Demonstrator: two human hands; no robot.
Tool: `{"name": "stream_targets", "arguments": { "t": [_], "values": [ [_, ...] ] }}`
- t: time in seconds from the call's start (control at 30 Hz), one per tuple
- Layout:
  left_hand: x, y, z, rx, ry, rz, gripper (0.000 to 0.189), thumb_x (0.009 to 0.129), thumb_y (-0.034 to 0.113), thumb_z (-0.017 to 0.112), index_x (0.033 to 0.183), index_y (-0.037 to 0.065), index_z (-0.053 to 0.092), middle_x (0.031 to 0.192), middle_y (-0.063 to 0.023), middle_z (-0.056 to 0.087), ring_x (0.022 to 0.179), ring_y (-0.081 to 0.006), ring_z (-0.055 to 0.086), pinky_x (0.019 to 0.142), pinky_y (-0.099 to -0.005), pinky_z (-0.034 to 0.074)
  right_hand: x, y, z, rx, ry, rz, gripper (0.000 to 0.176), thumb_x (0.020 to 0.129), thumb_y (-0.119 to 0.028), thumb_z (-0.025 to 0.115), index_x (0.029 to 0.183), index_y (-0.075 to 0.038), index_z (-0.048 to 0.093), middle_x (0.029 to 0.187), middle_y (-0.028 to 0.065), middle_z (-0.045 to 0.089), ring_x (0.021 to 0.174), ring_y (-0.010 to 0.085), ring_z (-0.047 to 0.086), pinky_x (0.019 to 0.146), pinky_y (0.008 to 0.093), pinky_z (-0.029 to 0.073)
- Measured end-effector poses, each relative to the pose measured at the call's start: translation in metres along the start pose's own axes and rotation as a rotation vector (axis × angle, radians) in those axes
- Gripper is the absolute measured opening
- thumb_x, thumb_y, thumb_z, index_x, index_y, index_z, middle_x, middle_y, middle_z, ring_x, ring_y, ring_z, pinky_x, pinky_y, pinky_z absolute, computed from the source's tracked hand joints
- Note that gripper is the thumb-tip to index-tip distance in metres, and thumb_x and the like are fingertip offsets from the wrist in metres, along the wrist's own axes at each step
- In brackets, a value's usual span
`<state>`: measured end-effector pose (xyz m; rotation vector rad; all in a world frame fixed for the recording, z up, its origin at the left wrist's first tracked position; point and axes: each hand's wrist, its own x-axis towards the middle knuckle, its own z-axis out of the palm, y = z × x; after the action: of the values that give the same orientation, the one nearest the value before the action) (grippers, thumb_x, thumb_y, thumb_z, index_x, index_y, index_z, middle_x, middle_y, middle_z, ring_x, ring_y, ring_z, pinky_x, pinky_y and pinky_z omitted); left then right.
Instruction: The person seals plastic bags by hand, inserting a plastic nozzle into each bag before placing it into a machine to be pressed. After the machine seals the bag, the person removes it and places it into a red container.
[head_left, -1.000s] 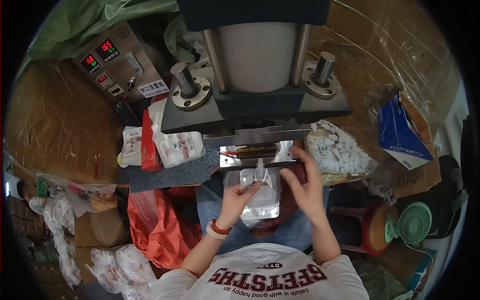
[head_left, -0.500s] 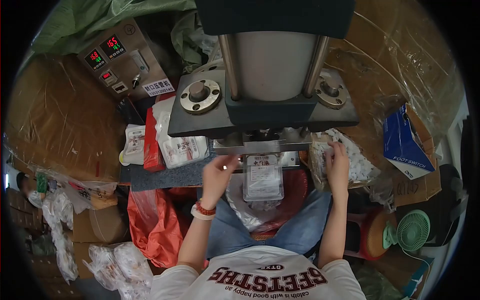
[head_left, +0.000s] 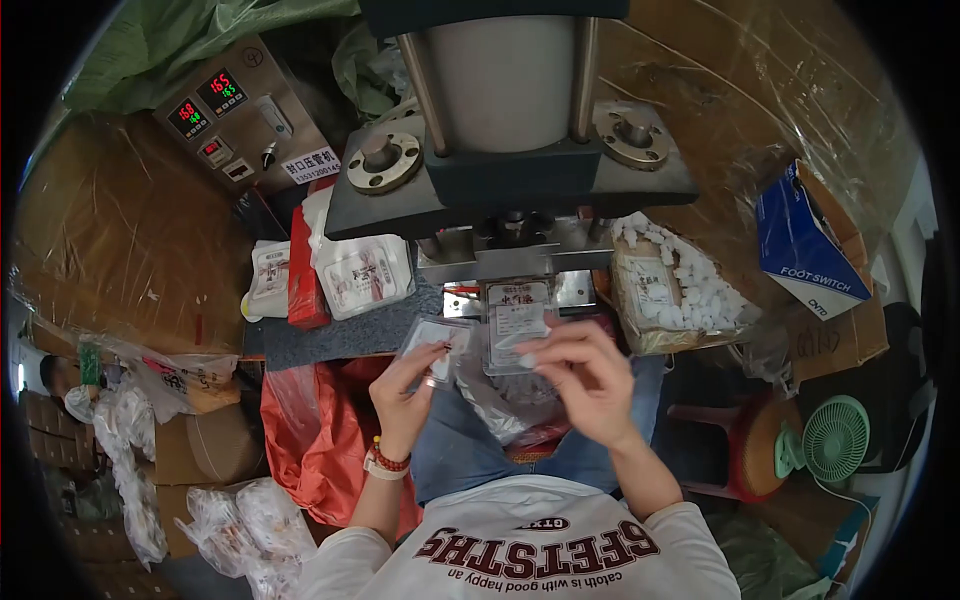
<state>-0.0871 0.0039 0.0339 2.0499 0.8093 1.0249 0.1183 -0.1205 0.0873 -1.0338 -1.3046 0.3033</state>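
Left hand (head_left: pixel 405 388) pinching a clear pouch (head_left: pixel 437 340) btwn thumb & fingers. Right hand (head_left: pixel 585 380) half-curled, fingertips (head_left: pixel 527 360) at the labelled pouch (head_left: pixel 517 318) under the press (head_left: pixel 510 180) — actual grip, can't tell.

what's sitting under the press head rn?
A labelled pouch lies on the metal plate below the press head. Its top edge runs under the head, hidden. The right hand covers its lower end. The left hand holds a second pouch.

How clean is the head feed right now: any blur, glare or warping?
Head view: strong fisheye bending with black corners; the right hand is motion-smeared, the left hand and its clear pouch fairly sharp; glare streaks the plastic wrap; controller digits read crisply.
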Motion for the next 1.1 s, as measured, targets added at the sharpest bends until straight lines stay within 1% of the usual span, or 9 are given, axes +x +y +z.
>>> {"name": "stream_targets", "arguments": {
  "t": [0.3,0.4,0.5,0.67,0.77,0.87,0.97,1.03,1.1],
  "values": [
    [0.003,0.057,0.025,-0.088,-0.171,0.241,0.029,0.073,-0.009,0.062,0.099,0.001,0.070,0.096,-0.0136,0.071,0.086,-0.0227,0.071,0.074,-0.0276,0.054,-0.011,0.001,0.002,0.054,-0.067,-0.028,0.022,0.079,0.009,0.062,0.100,0.001,0.063,0.108,0.0132,0.058,0.105,0.0299,0.059,0.099,0.0387,0.043],
    [-0.005,0.028,0.056,-0.270,-0.279,-0.301,0.014,0.086,0.013,0.071,0.089,0.000,0.073,0.075,-0.0063,0.070,0.062,-0.0026,0.058,0.057,-0.0200,0.045,-0.002,0.004,-0.002,-0.196,0.055,0.157,0.024,0.081,0.000,0.066,0.105,0.000,0.062,0.113,0.0135,0.058,0.107,0.0304,0.058,0.094,0.0367,0.045],
    [0.008,0.012,0.075,-0.548,-0.330,-0.573,0.019,0.089,0.016,0.069,0.089,-0.002,0.072,0.076,-0.0015,0.068,0.064,-0.0017,0.055,0.056,-0.0202,0.043,0.005,0.005,-0.034,-0.447,0.180,0.182,0.026,0.084,-0.005,0.065,0.109,-0.001,0.060,0.115,0.0155,0.057,0.107,0.0291,0.057,0.089,0.0344,0.045],
    [0.046,0.001,0.089,-0.841,-0.211,-0.674,0.016,0.088,0.013,0.068,0.093,-0.003,0.070,0.084,-0.0032,0.069,0.072,-0.0064,0.061,0.066,-0.0226,0.048,0.009,0.027,-0.099,-1.230,0.196,0.366,0.024,0.088,-0.018,0.061,0.102,0.001,0.063,0.101,0.0179,0.060,0.094,0.0381,0.057,0.079,0.0445,0.046],
    [0.055,-0.009,0.097,-0.909,-0.150,-0.584,0.021,0.089,0.017,0.068,0.090,-0.004,0.070,0.081,-0.0027,0.068,0.069,-0.0046,0.058,0.063,-0.0206,0.046,-0.013,0.080,-0.113,-1.152,0.049,0.594,0.020,0.086,-0.010,0.062,0.102,0.002,0.063,0.099,0.0197,0.059,0.089,0.0399,0.059,0.077,0.0434,0.047],
    [0.055,-0.011,0.087,-0.903,-0.182,-0.694,0.021,0.090,0.016,0.066,0.096,-0.004,0.069,0.084,-0.0038,0.068,0.072,-0.0053,0.059,0.064,-0.0216,0.046,-0.011,0.083,-0.114,-1.128,0.001,0.511,0.020,0.084,-0.008,0.063,0.101,0.003,0.062,0.098,0.0204,0.059,0.087,0.0400,0.060,0.076,0.0431,0.047],
    [0.070,-0.029,0.048,-0.544,-0.183,-0.516,0.033,0.089,0.025,0.067,0.110,0.000,0.065,0.094,-0.0086,0.069,0.078,-0.0158,0.063,0.075,-0.0287,0.050,-0.007,0.080,-0.115,-1.056,0.058,0.487,0.020,0.081,-0.006,0.066,0.099,0.004,0.062,0.093,0.0196,0.059,0.083,0.0379,0.060,0.075,0.0428,0.047],
    [0.078,-0.049,0.011,0.345,0.158,-0.068,0.053,0.088,0.034,0.066,0.129,0.003,0.055,0.124,-0.0154,0.059,0.109,-0.0306,0.058,0.096,-0.0428,0.042,-0.011,0.087,-0.125,-0.981,0.034,0.490,0.022,0.080,-0.005,0.067,0.099,0.004,0.062,0.093,0.0193,0.059,0.080,0.0363,0.059,0.073,0.0420,0.047],
    [0.063,-0.074,-0.014,0.988,-0.040,-0.027,0.070,0.087,0.041,0.063,0.142,0.006,0.039,0.146,-0.0150,0.038,0.135,-0.0359,0.035,0.110,-0.0507,0.024,-0.011,0.089,-0.132,-0.912,0.013,0.492,0.023,0.079,-0.004,0.068,0.099,0.004,0.061,0.092,0.0191,0.059,0.077,0.0346,0.059,0.071,0.0412,0.047]
  ]
}}
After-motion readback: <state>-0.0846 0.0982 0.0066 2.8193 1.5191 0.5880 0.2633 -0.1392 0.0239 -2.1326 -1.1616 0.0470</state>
